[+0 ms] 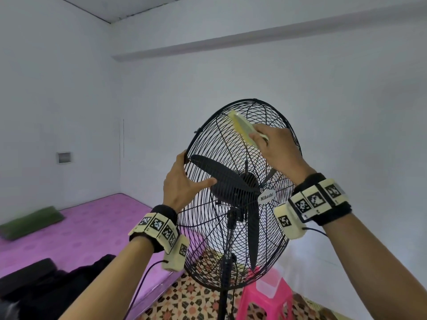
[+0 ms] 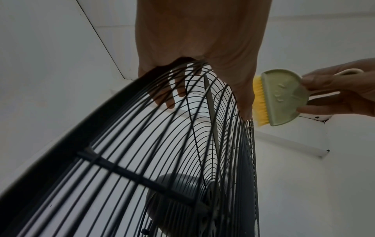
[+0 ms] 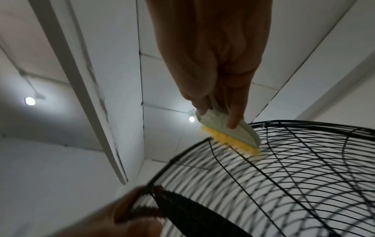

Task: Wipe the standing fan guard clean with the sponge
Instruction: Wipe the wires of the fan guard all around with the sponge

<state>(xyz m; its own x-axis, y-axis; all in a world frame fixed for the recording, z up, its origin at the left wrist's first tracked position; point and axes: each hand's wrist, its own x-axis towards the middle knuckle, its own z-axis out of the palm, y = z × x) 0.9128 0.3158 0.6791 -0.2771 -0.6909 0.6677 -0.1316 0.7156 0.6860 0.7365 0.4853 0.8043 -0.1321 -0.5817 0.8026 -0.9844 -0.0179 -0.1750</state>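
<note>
1. Up near twelve o'clock on the fan guard (image 1: 233, 227), the right hand (image 1: 277, 148) pinches a pale green brush (image 2: 284, 96), its yellow bristles (image 3: 229, 141) touching the wires.
2. At nine o'clock, the left hand (image 1: 182, 185) grips the guard's rim, fingers hooked through the wires, thumb stretched across the front.

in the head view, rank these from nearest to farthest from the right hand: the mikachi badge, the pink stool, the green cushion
1. Mikachi badge: on the fan guard's hub, just below the right hand, which holds the brush.
2. Pink stool: on the floor at the lower right, below the guard.
3. Green cushion: far left on the purple mattress.
</note>
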